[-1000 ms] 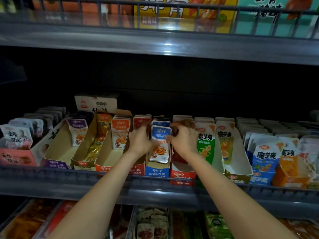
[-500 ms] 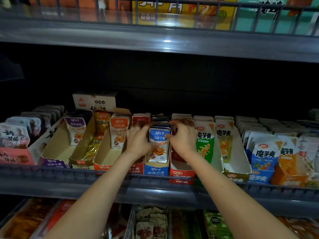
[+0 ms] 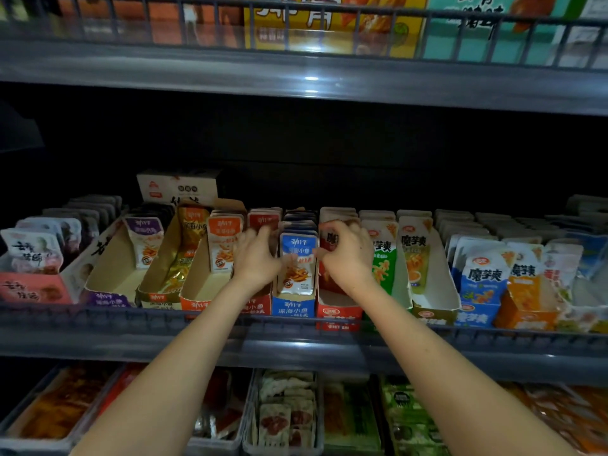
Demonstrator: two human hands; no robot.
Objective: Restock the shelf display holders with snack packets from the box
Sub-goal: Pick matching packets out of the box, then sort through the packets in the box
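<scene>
Lower shelf (image 3: 296,353): trays of dark packets below the arms, nearest the camera, untouched.
Rail (image 3: 98,315): wire front of the middle shelf, holders lined up just behind it.
Blue holder (image 3: 293,307): between an orange-red holder and a red holder (image 3: 339,312), front packet upright at its mouth.
Blue packet (image 3: 297,263): stands in the blue holder, pulled forward from the stack; half a second ago sat a touch further back and lower in view.
Left hand (image 3: 256,258): at the packet's left edge, fingers (image 3: 263,233) curled round it, pinching the side.
Right hand (image 3: 345,255): at the packet's right edge, fingers bunched and closed on the top corner; a second ago spread wider over the row.
Change: both hands closer in on the packet, squaring it up.
Meaning: blue row looks faced and full; likely next a holder with room.
Empty fronts: purple holder (image 3: 108,291) and orange holder (image 3: 197,299) to the left show bare card.
Box (image 3: 179,187): white carton at the back, behind the left holders, well apart from the hands.
</scene>
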